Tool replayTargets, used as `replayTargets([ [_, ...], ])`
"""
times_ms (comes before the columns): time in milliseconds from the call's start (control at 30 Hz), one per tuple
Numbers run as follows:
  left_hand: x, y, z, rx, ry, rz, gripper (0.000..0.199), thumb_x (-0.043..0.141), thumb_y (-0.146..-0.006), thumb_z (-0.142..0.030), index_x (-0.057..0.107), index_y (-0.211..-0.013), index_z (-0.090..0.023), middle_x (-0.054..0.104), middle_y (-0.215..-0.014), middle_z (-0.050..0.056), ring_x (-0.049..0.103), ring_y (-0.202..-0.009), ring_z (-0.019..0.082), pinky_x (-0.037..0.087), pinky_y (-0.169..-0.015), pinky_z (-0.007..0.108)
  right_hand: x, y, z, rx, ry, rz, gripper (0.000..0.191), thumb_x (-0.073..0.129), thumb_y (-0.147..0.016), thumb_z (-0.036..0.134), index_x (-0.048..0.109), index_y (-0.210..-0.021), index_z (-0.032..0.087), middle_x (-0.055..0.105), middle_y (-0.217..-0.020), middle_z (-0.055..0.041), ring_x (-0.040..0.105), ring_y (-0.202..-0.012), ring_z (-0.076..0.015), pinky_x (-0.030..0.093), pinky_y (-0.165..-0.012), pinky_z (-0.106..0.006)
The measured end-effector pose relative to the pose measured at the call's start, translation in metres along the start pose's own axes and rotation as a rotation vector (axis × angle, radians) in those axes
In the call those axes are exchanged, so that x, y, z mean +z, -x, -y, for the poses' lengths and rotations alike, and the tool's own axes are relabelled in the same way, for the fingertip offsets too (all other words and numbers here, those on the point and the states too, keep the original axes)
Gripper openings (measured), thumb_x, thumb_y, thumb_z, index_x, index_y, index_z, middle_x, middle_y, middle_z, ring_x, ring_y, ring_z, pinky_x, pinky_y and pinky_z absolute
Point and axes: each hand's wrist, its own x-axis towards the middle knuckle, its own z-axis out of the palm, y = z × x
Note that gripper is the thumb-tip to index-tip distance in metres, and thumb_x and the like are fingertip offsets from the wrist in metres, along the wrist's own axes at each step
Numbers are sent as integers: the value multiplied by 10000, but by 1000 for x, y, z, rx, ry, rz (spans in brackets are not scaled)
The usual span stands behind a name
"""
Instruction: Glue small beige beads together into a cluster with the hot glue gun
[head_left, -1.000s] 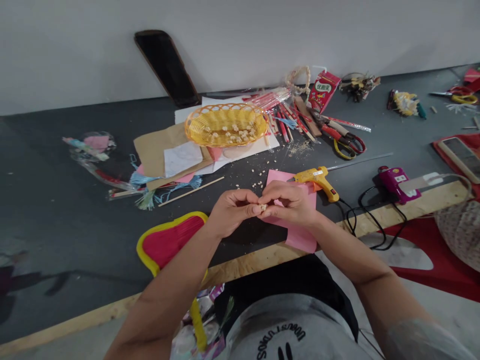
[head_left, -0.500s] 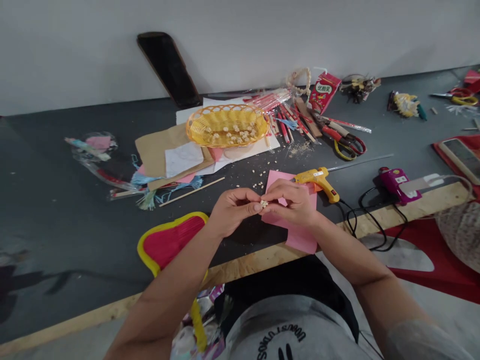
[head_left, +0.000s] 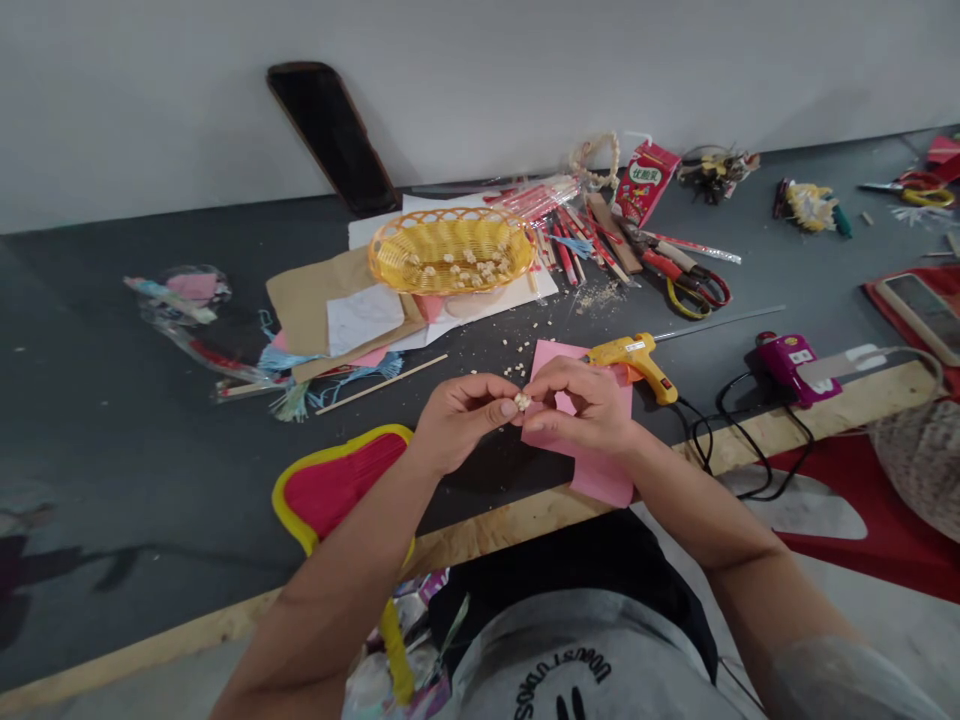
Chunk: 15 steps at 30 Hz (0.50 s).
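Between the thumb and forefinger of my left hand (head_left: pixel 469 420) is a small cluster of pale, wood-like pieces (head_left: pixel 522 401). My right hand (head_left: pixel 581 405) is close on its right side, forefinger at the cluster and thumb drawn a little apart from it. Under my right hand lies a sheet of pink paper (head_left: pixel 606 485). A yellow glue gun (head_left: pixel 634 358) rests just beyond that hand, its nozzle end partly hidden. Small pale bits (head_left: pixel 517 370) are scattered in front of my fingers. Similar clusters (head_left: pixel 487 268) lie in a yellow woven basket (head_left: pixel 390 262) farther back.
A red and yellow padded shape (head_left: pixel 341 480) lies by my left forearm. Pliers (head_left: pixel 694 285), red sticks (head_left: pixel 570 260) and a drink carton (head_left: pixel 646 180) stand or lie behind. A purple device (head_left: pixel 796 368) with black cables is at right. A phone (head_left: pixel 330 135) leans on the wall.
The cluster has turned in my fingers and shifted slightly left. My right thumb has drawn back from it, widening the gap between thumb and forefinger.
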Motion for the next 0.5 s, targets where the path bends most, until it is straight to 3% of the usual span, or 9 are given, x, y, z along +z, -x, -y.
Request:
replayTargets([
  [167, -3, 1, -8, 39, -206, -21, 275, 815, -752, -424, 784, -821, -160, 749, -696, 47, 657, -638, 125, 520, -654, 221, -3, -1, 1, 14, 51, 16, 89, 598, -952, 202, 685, -955, 182, 708, -790, -26, 642, -725, -109, 520, -662, -241],
  [500, 0, 2, -23, 94, -506, 16, 243, 766, -782, -401, 750, -742, -162, 745, -688, 37, 649, -638, 130, 500, -618, 202, -4, -1, 3, 104, 68, 60, 89, 612, -898, 163, 658, -822, 169, 661, -710, -14, 606, -651, -97, 479, -605, -222],
])
